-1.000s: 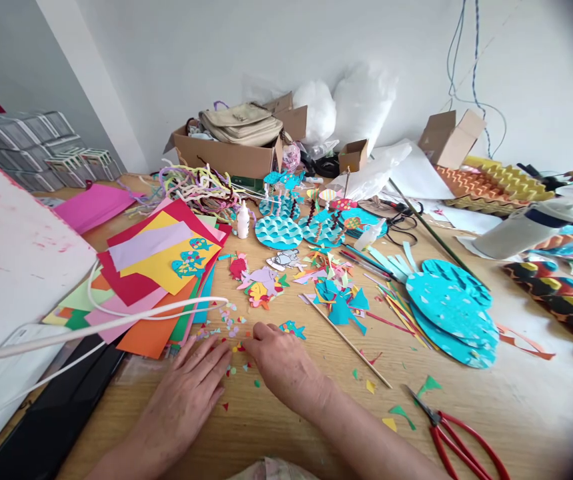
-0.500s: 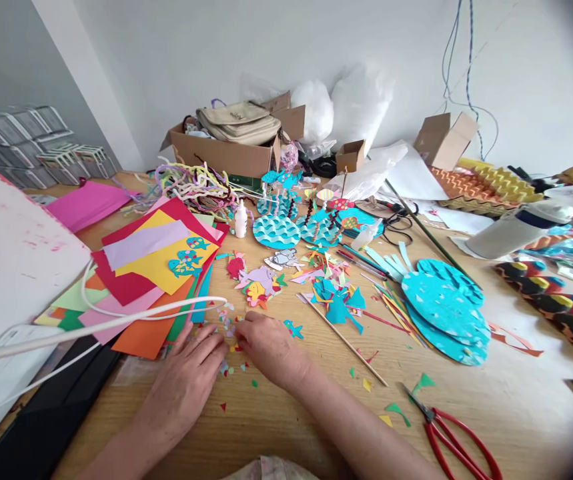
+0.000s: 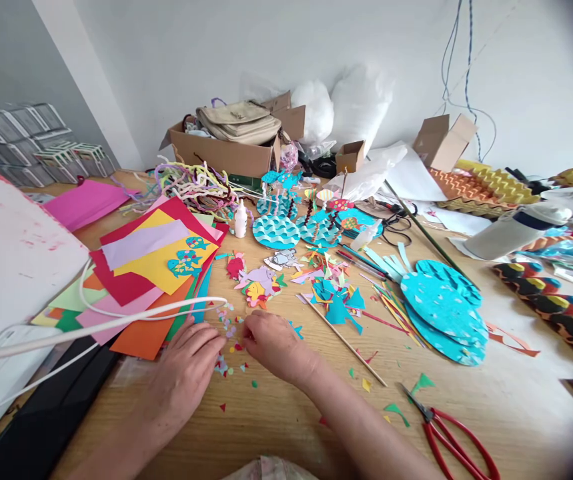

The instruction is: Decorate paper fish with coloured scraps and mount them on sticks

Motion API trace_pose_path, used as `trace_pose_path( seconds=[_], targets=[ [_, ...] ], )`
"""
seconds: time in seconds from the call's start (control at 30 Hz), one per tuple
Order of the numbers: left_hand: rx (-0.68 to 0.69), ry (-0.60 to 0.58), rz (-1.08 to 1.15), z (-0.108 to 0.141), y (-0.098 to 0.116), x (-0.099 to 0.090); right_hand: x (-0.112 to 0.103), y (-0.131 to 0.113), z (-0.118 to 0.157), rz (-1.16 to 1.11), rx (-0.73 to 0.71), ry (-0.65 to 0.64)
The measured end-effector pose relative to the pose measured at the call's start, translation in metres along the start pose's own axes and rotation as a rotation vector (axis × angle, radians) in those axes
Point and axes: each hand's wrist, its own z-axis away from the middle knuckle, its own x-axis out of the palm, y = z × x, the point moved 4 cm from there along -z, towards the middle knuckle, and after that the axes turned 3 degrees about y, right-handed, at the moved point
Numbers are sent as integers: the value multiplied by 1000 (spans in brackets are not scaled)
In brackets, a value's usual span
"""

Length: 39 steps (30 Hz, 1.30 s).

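Left hand (image 3: 189, 367) is resting, fingers released; right hand (image 3: 273, 343) is curling, grasp unclear; dotted fish (image 3: 184, 267) are looking finished; bits (image 3: 239, 347) are lying loose.

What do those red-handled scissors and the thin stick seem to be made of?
The scissors look like metal, probably steel, from their dark grey blades, with smooth red handles that may be plastic-coated. The stick looks like plain wood or bamboo: pale, straight and matt.

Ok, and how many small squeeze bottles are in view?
2: a white bottle stands upright just left of the wavy blue discs; a translucent bottle sits tilted to their right. Clutter may hide more.
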Motion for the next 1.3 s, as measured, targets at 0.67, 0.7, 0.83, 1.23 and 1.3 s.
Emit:
trace_pose_path(
  seconds=[0.67,0.7,0.83,1.23,1.3],
  targets=[
    [-536,-350,555,-18,-9,35,-4,7,21,-714,164,69],
    [-531,-350,556,-18,-9,34,-5,6,21,-686,160,71],
    [-537,-359,542,-15,-12,28,-3,1,29,-502,130,100],
    [-500,-370,485,-15,-12,25,11,-17,57,-276,-4,139],
    [-501,-379,518,-18,-8,27,10,-11,59,-316,15,152]
  ],
)
